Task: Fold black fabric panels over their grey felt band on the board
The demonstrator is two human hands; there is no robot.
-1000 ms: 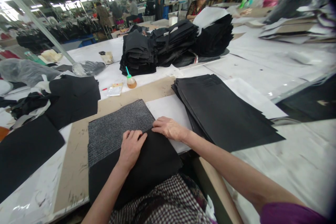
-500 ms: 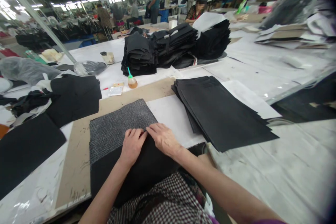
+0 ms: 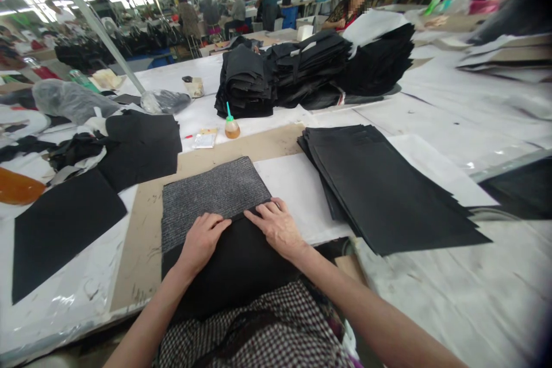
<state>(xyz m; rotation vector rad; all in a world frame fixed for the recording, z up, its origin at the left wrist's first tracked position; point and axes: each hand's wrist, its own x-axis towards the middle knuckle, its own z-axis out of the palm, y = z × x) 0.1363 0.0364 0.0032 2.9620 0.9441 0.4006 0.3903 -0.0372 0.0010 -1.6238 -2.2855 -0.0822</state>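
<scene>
Two hands, one seam line: the left hand (image 3: 202, 241) and right hand (image 3: 278, 227) both rest on the top edge of the black sheet (image 3: 241, 267), which lies over the lower part of the ribbed grey piece (image 3: 211, 187) at lower centre of the frame. The right hand's fingers are splayed and open, tips down along the edge. The left ones bend over it, but whether they pinch anything underneath can't be told (the knuckles hide it).

As for doing this bit well, the person would probably want light, even pressure from both sides, smoothing outward so the edge stays straight and no pucker forms. Keeping one hand planted while the other slides should stop the black layer from creeping over the grey. Worth checking that the right ends line up before pressing hard.

Compared with half a second ago, the hands have parted: back then they nearly met mid-edge, and now a short stretch of it shows between them. The left hand has slid further left, and the right one has spread its fingers. The view has swung too, so the dark stack (image 3: 388, 190) at right of centre sits further right.
</scene>
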